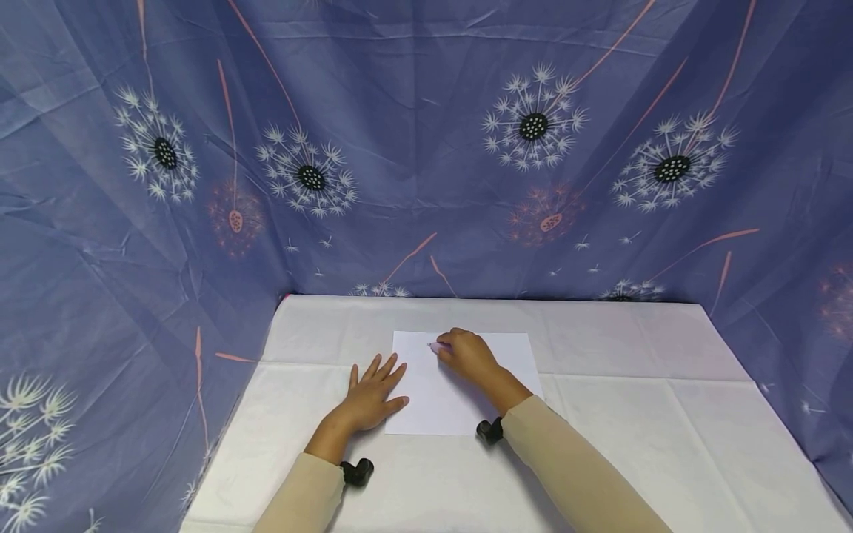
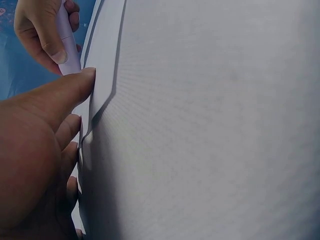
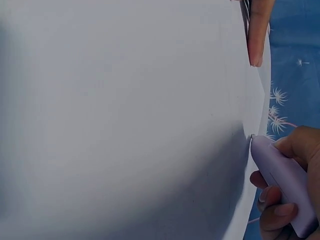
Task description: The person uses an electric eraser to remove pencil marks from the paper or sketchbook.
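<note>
A white sheet of paper lies flat on the table. My right hand grips a thick lavender pen-like tool with a small pointed tip; its exact kind is not clear. In the right wrist view the tip meets the sheet's surface or sits just over it. In the head view it is over the upper left part of the paper. My left hand rests spread at the sheet's left edge, thumb and fingertips on the paper. In the left wrist view its thumb presses by the paper's corner.
A creased white cloth covers the table. Blue curtains with dandelion prints hang behind it and at both sides. Black wrist cameras are strapped to both wrists, near the beige sleeves.
</note>
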{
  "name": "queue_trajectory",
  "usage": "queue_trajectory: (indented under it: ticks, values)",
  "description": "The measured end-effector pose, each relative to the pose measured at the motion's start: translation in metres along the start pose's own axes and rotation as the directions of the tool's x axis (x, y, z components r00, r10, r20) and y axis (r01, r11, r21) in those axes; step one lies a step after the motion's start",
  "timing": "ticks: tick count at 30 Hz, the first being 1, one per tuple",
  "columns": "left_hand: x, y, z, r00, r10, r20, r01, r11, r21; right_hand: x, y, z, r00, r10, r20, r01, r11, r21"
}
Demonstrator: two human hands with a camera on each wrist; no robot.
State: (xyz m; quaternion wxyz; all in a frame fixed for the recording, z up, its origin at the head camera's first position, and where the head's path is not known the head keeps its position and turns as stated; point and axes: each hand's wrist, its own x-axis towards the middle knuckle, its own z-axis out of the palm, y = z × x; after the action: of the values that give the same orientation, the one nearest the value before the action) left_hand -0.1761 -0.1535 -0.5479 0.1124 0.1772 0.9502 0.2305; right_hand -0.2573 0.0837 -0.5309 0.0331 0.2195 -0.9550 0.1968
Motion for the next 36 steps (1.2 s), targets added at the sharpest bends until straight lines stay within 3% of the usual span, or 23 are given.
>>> queue_trajectory:
  ticks: [7, 15, 36]
  values:
    - [0.000, 0.000, 0.000, 1.000, -0.001, 0.001, 0.001, 1.000, 0.004, 0.000, -0.001, -0.001, 1.000, -0.021, 0.000, 0.021, 1.000, 0.008]
    - [0.001, -0.001, 0.001, 1.000, -0.001, -0.002, 0.001, 1.000, 0.007, 0.004, -0.001, 0.000, 0.999, 0.032, 0.009, -0.032, 0.999, 0.016]
    - [0.004, -0.009, 0.011, 1.000, 0.017, -0.027, -0.017, 1.000, -0.012, 0.003, -0.004, 0.002, 0.998, 0.069, 0.011, -0.070, 0.997, 0.032]
